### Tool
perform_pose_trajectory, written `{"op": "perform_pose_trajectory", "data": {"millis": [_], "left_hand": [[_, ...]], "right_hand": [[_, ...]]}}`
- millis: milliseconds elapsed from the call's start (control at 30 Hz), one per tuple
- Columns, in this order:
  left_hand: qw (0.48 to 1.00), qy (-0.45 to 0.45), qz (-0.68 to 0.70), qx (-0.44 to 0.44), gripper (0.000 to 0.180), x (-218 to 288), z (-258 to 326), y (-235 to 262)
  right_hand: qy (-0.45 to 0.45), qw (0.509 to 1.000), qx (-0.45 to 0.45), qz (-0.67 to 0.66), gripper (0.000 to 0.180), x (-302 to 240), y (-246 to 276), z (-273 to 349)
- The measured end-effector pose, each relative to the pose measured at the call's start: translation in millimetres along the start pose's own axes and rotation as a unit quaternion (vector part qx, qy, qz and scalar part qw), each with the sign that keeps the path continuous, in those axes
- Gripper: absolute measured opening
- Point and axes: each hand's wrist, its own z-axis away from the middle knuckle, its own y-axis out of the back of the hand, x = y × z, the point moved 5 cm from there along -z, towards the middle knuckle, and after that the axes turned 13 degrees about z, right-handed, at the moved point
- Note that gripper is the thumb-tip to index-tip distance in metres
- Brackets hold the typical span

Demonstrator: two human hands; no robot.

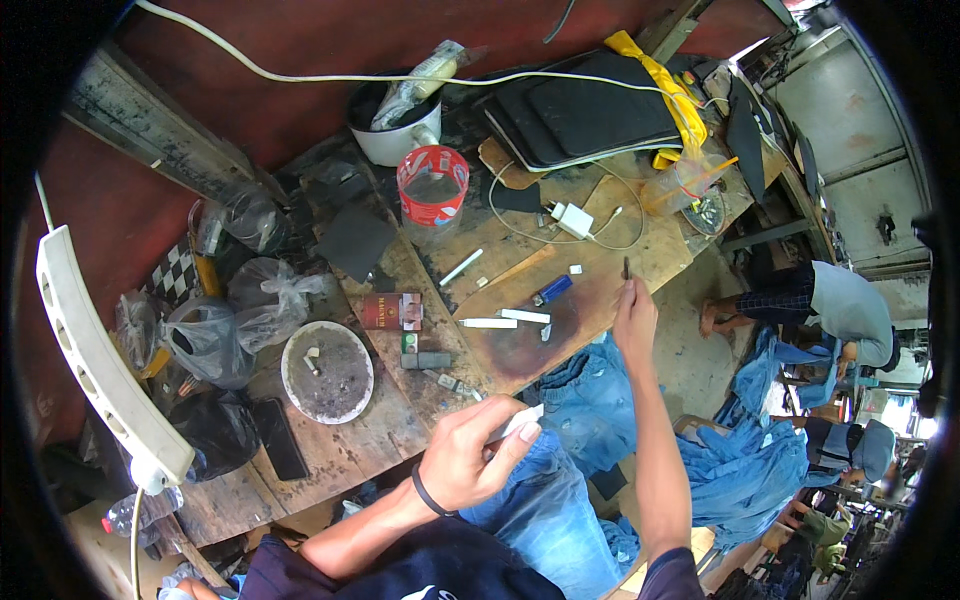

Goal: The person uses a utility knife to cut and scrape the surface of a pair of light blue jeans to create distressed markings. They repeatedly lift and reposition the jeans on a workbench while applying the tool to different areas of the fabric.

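Note:
My left hand (468, 458), with a dark band on its wrist, is closed around a small white flat-ended piece (520, 420) above my lap. My right hand (635, 322) reaches out past the table's front edge and pinches a short thin dark stick (627, 266), which points away from me. Beyond my hands, two white sticks (487, 323) lie on the table beside a blue lighter-like object (553, 290). Another white stick (460, 268) lies farther off, and a small white block (575, 269) is near it. Blue denim (548, 490) covers my lap.
On the wooden table (440, 330) stand a round ash-filled dish (362, 385), a red tub (432, 190) and a white pot (385, 148). A charger (572, 220), phone (280, 440) and plastic bags (210, 340) lie around. A white power strip (105, 350) hangs left. People work at right.

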Motion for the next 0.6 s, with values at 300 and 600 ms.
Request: {"op": "perform_pose_trajectory", "data": {"millis": [300, 600], "left_hand": [[0.981, -0.110, -0.152, -0.042, 0.020, 11.1, -5.4, 4.4], [0.999, -0.001, -0.047, -0.025, 0.012, -3.1, 1.7, 6.0]], "right_hand": [[-0.092, 0.975, -0.147, -0.139, 0.020, -54.3, 65.5, 66.2], [0.037, 0.960, -0.023, 0.275, 0.023, 38.6, -0.7, -19.4]]}}
